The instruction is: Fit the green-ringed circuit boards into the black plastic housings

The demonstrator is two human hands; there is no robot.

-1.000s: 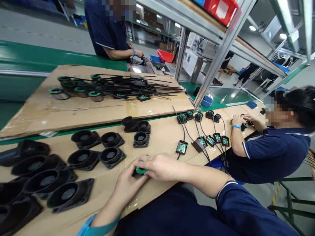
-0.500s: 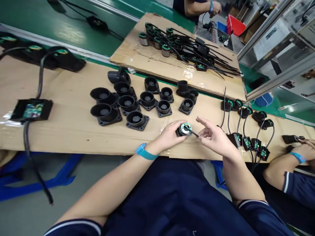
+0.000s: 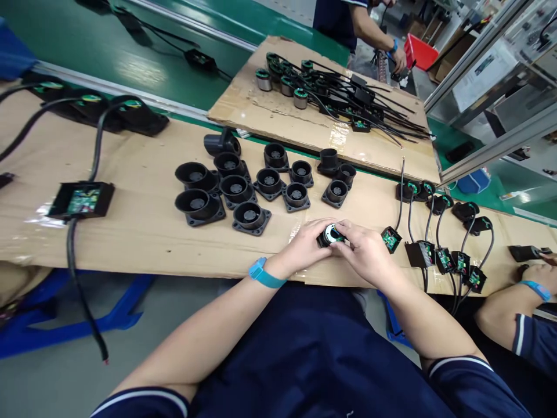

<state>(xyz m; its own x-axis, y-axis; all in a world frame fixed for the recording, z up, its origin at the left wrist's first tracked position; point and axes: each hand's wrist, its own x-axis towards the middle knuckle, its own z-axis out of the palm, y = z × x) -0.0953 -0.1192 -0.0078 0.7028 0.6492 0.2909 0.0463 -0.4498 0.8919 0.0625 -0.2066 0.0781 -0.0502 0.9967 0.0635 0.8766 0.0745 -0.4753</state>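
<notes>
A small round motor part (image 3: 331,233) with a whitish ring and a circuit board on top sits in a black housing, held near the table's front edge. My left hand (image 3: 308,241) wraps around its left side, wearing a blue wrist strap. From the right, the thumb and fingers of my right hand (image 3: 363,247) close on the top of the same motor part. The lower housing and the cable are mostly hidden by my fingers. To the right of my right hand lies an open black box with a green circuit board (image 3: 391,238).
Several black funnel-shaped housings (image 3: 251,217) stand left of my hands. On a raised cardboard sheet (image 3: 243,96) lie several motors with cables (image 3: 300,98). Wired assemblies (image 3: 444,259) line the right; another wired box (image 3: 82,199) lies left. Co-workers' hands (image 3: 539,278) are at right and far back.
My right hand has moved in from the cable, its spread fingers closing on the top of the motor part. The view has shifted slightly. The far co-worker's arm has come down.
</notes>
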